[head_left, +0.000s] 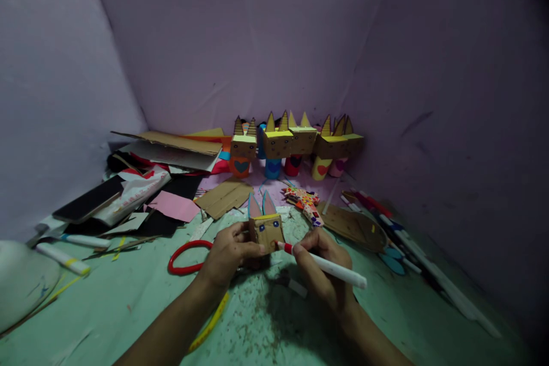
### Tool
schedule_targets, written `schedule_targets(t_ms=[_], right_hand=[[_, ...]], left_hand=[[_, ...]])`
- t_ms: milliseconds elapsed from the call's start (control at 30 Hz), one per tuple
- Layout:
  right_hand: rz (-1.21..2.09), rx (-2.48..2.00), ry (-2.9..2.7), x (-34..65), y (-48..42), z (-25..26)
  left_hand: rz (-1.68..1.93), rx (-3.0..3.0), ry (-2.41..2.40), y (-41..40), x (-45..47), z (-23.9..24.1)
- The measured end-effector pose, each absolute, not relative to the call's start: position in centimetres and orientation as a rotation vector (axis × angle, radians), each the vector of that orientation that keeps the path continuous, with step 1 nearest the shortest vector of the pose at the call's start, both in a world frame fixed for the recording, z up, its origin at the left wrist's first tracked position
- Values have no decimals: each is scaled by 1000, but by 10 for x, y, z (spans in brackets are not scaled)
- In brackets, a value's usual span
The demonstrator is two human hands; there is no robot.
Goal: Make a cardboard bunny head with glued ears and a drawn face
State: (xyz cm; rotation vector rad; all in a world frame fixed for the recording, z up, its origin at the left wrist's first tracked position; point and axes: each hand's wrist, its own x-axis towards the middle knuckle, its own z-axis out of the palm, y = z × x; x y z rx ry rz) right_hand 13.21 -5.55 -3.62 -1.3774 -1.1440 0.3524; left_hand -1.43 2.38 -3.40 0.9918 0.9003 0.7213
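Observation:
My left hand point(231, 251) grips a small cardboard animal head point(268, 235) by its left side. The head has two blue-rimmed pink ears, a yellow strip along the top and two dark blue eyes. Between the fingers of my right hand point(323, 260) is a white felt-tip marker point(337, 270) with a red front end. Its tip meets or nearly meets the lower part of the cardboard face, where a small red mark shows. Beneath my left hand lie scissors with a red handle loop point(189, 257) and a yellow handle loop point(210, 326).
Several finished cardboard figures point(273, 151) on coloured tubes stand along the back wall. Cardboard sheets point(180, 140) and paper scraps pile up at left. Markers point(388, 217), a brown cardboard oval point(354, 227) and patterned paper point(306, 200) lie at right. A white rounded object point(23, 280) sits far left.

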Motion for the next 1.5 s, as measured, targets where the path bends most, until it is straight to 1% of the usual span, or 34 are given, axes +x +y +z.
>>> schedule_targets(t_ms=[267, 500, 833, 1100, 1300, 1500], right_hand=[[381, -1338, -1222, 138, -53, -42], [410, -1364, -1254, 136, -58, -36], [325, -1385, -1375, 139, -56, -35], [355, -1370, -1312, 137, -55, -36], [435, -1364, -1201, 134, -55, -37], [398, -1347, -1183, 136, -53, -42]], left_hand=[[710, 988, 898, 24, -13, -35], [721, 999, 914, 24, -13, -33], [733, 1004, 903, 23, -12, -32], [728, 1001, 886, 24, -13, -33], [718, 992, 901, 23, -13, -34], [712, 1005, 903, 23, -14, -33]])
